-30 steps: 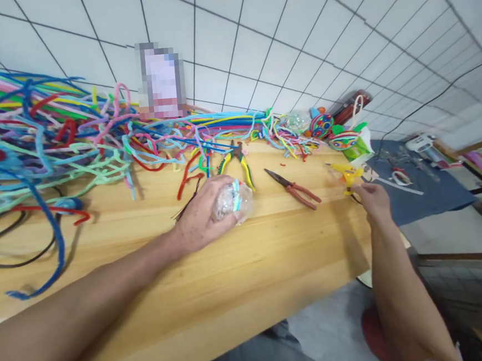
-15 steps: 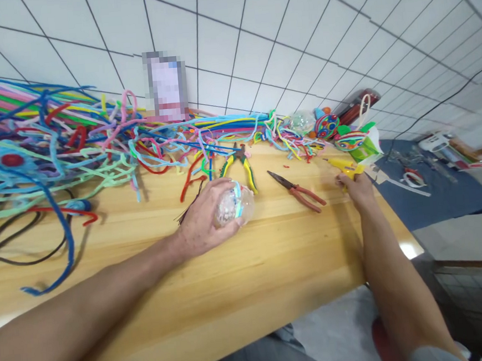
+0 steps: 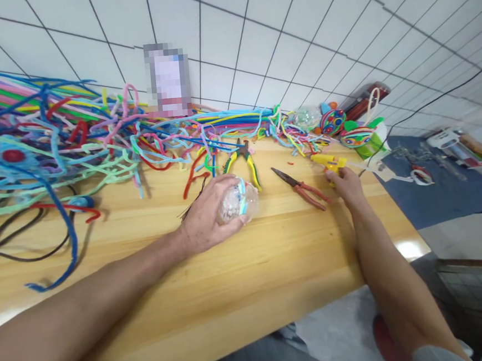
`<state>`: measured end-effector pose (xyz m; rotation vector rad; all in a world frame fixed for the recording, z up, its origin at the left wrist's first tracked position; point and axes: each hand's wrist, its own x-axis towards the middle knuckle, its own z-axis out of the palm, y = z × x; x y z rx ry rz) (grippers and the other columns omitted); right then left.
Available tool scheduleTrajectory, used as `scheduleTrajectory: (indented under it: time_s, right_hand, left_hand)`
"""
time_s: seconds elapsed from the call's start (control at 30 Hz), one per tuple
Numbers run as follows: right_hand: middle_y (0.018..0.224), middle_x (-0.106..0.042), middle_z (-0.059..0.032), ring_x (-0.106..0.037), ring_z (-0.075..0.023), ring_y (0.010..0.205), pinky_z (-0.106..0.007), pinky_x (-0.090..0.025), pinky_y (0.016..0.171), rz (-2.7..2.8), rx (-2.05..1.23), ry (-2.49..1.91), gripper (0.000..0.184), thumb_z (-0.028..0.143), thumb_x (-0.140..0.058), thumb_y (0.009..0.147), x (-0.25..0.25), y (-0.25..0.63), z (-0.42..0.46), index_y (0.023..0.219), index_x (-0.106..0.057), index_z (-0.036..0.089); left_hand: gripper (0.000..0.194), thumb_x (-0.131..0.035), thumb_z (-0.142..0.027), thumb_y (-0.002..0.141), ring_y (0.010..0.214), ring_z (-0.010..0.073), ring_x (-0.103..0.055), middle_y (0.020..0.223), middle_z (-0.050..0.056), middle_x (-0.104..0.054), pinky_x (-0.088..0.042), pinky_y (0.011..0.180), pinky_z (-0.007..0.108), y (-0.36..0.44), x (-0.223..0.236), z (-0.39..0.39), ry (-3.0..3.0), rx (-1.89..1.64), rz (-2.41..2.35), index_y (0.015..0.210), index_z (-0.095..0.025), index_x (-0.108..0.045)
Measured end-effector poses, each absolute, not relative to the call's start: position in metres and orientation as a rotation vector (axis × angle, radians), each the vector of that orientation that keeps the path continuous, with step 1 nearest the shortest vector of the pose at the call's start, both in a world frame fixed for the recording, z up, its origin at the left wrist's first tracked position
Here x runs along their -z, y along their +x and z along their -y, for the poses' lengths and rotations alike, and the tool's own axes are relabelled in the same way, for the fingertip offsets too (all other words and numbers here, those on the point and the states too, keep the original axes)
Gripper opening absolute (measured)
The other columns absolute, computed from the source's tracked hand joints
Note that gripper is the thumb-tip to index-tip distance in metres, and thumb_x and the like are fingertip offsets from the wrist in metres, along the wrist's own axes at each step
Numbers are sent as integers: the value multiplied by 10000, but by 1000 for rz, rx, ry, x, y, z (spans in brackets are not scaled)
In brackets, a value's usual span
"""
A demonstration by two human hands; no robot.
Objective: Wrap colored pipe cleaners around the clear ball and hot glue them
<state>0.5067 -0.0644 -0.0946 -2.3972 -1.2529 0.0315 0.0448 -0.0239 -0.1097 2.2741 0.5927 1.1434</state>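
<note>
My left hand (image 3: 210, 213) is wrapped round a clear ball (image 3: 249, 202) banded with light blue, with pale bits showing inside it. The ball is held low over the wooden table (image 3: 274, 278). In my right hand (image 3: 347, 186) is a yellow glue gun (image 3: 327, 162), its nozzle pointing left. Between the hands lie long-nose pliers (image 3: 302, 189) with orange handles, jaws toward the back left. Just behind the ball are pliers (image 3: 243, 155) with yellow-green handles, spread apart.
A tangle of coloured pipe cleaners (image 3: 54, 145) fills the back left and runs along the wall. Decorated balls (image 3: 332, 119) and another clear ball (image 3: 306, 117) stand at the back right. A phone-like blurred panel (image 3: 169, 80) leans on the wall. A blue mat (image 3: 446, 197) lies right.
My right hand has brought the glue gun leftward, closer to the long-nose pliers. My left hand keeps its hold on the ball; the view has shifted slightly.
</note>
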Motion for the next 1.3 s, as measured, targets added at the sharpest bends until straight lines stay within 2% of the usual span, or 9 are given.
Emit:
scheduleTrajectory:
  time_s: [0.13,0.23,0.4,0.6,0.7,0.83,1.03,1.17,1.3]
  right_hand:
    - [960,-727,-139,-654,-298,908,-448,-512,864,1219,58,-2498,369,445,-759,787,76,488,98,1034,-737,172]
    - [1082,-738,-144,-687,-287,909,-456,-534,878,1466,188,-2362,415,467,-652,914,64,454,124,1216,-746,198]
    - [998,-732,-109,-713,-288,922,-428,-561,820,1979,88,-2131,400,455,-517,1043,61,397,136,1318,-732,259]
    - [1329,-698,-181,-687,-366,1210,-503,-577,960,2171,40,-2088,599,460,-637,983,73,372,121,1523,-555,214]
    - [1226,-749,-163,-703,-343,1174,-473,-562,967,2224,-29,-2064,389,407,-615,996,79,365,108,1320,-692,206]
    - [866,-762,-71,-721,-237,842,-356,-532,758,2078,-217,-2031,189,299,-571,988,76,358,91,871,-699,225]
    - [690,-697,23,-603,-132,552,-273,-482,544,1548,-537,-1574,185,375,-733,915,25,361,62,817,-644,245]
    - [698,-704,21,-611,-122,564,-257,-483,534,1431,-385,-1348,200,370,-829,869,1,364,31,823,-674,252]
    - [707,-708,24,-647,-145,629,-280,-518,609,1574,-302,-1441,107,315,-783,879,21,365,2,832,-707,258]
  left_hand:
    - [653,-712,-328,913,1433,351,-555,1470,158,-595,-489,1194,567,45,110,23,2266,-1125,-613,1495,-255,-424]
    - [657,-708,-325,910,1430,352,-558,1460,154,-605,-485,1196,571,45,111,23,2265,-1120,-597,1497,-259,-423]
    - [643,-707,-327,919,1428,348,-556,1456,152,-597,-488,1192,570,46,112,23,2265,-1153,-598,1491,-260,-422]
    - [656,-715,-327,909,1434,354,-551,1472,155,-595,-476,1202,575,46,113,23,2254,-1152,-584,1494,-261,-427]
    - [654,-715,-336,909,1443,351,-543,1474,150,-593,-471,1209,575,46,113,22,2255,-1142,-596,1491,-265,-426]
    - [649,-714,-327,915,1450,350,-534,1492,164,-578,-468,1215,567,46,113,22,2257,-1137,-577,1490,-253,-423]
    - [650,-716,-318,915,1440,347,-544,1467,160,-593,-470,1213,565,47,113,22,2260,-1148,-575,1491,-248,-424]
    - [651,-713,-322,914,1441,355,-540,1472,169,-589,-469,1211,572,47,114,22,2258,-1149,-575,1493,-240,-427]
    - [647,-719,-319,914,1436,351,-542,1474,182,-580,-472,1210,556,47,114,22,2248,-1150,-564,1487,-226,-435]
